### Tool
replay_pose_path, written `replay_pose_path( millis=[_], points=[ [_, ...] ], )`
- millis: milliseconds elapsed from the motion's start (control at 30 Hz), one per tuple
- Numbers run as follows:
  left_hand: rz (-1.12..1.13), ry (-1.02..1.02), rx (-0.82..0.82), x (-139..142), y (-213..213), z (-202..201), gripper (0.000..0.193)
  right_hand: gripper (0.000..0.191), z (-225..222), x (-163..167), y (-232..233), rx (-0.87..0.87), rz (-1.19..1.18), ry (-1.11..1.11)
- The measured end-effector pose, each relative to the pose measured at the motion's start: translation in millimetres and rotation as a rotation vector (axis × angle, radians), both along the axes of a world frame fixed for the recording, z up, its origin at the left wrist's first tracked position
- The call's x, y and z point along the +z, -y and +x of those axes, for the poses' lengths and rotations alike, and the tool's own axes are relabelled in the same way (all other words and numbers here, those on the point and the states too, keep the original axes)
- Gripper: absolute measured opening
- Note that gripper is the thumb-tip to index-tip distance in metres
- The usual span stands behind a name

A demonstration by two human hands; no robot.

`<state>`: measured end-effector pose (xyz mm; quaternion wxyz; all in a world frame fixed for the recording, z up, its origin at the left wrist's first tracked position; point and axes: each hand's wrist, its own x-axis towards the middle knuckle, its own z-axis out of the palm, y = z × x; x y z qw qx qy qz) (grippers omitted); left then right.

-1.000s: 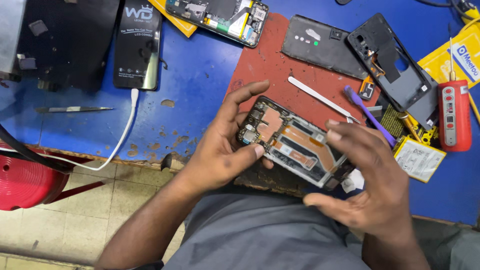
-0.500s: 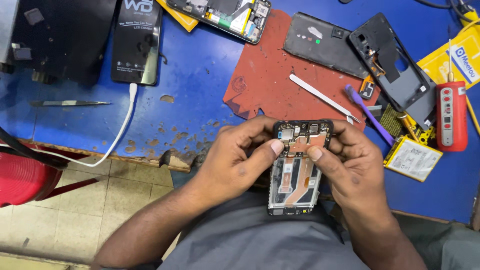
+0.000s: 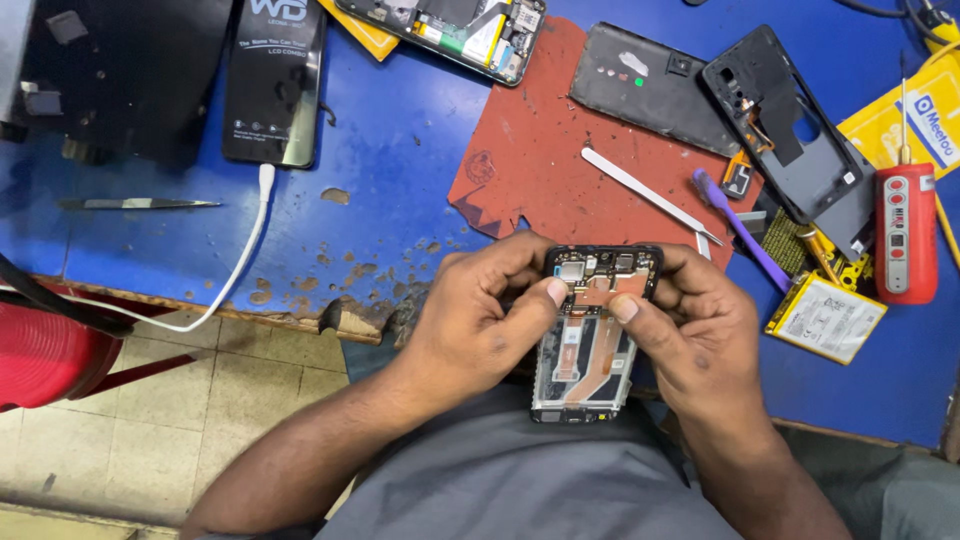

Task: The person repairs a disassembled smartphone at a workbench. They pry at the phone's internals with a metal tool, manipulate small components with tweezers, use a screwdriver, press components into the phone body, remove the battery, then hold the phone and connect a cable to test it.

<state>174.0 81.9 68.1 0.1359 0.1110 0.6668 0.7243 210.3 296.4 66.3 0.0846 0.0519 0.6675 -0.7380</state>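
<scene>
- Both hands are on an opened phone frame (image 3: 590, 340), back cover off, copper-coloured flex and boards showing inside. It sits upright-ish over the person's lap, just off the near edge of the blue table (image 3: 400, 200), camera end pointing away.
- Left hand (image 3: 480, 325) has its fingers closed around the frame's left edge, thumb pressing on the top board area.
- Right hand (image 3: 700, 340) mirrors it, fingers wrapped round the right edge, thumb tip near the middle just below the top section. So both are gripping the same frame.
- Right behind the hands there's a torn red work mat (image 3: 540, 150) with a thin metal pry tool (image 3: 645, 193) lying on it and a purple brush (image 3: 740, 228) beside that.
- Further back: a dark back cover (image 3: 650, 90), a black mid-frame (image 3: 780, 120), and another opened phone (image 3: 450, 25) at the top edge.
- Off to the right, a loose battery (image 3: 825, 317) and a red screwdriver (image 3: 906, 240).
- Left side has tweezers (image 3: 135, 204), a white cable (image 3: 235, 260) and a black box (image 3: 275, 80).
</scene>
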Motion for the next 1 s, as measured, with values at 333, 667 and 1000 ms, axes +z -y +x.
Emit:
replay_pose_path(
  millis=[333,667,1000],
  points=[
    [-0.093,0.080,-0.077,3,5,-5,0.011,0.026,-9,-3,-6,0.140,-0.033,0.048],
    [-0.033,0.090,-0.118,-4,9,3,0.015,0.018,-4,-17,-7,0.199,-0.013,0.066],
    [0.003,0.102,0.026,-13,9,1,0.029,0.060,-18,14,11,0.189,0.419,-0.085]
  ],
)
